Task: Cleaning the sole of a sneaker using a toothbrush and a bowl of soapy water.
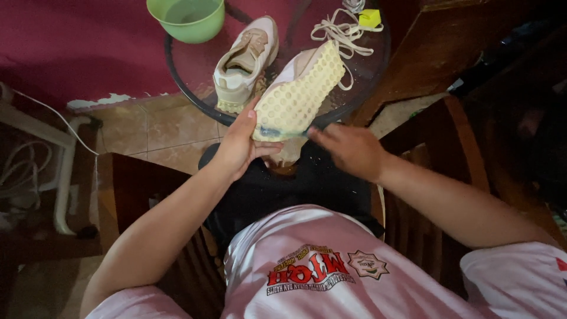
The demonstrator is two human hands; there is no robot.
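Observation:
My left hand grips the heel end of a pale sneaker turned sole-up, showing its yellowish dimpled sole with a bluish smear near the heel. My right hand hovers blurred just right of that heel, fingers curled toward the smear; whether it holds anything I cannot tell. A second matching sneaker lies upright on the round glass table just behind the held one.
A green plastic bowl stands at the table's back left. Loose cream laces and a small yellow object lie at the back right. Dark wooden furniture flanks the right; a white frame with cables stands left.

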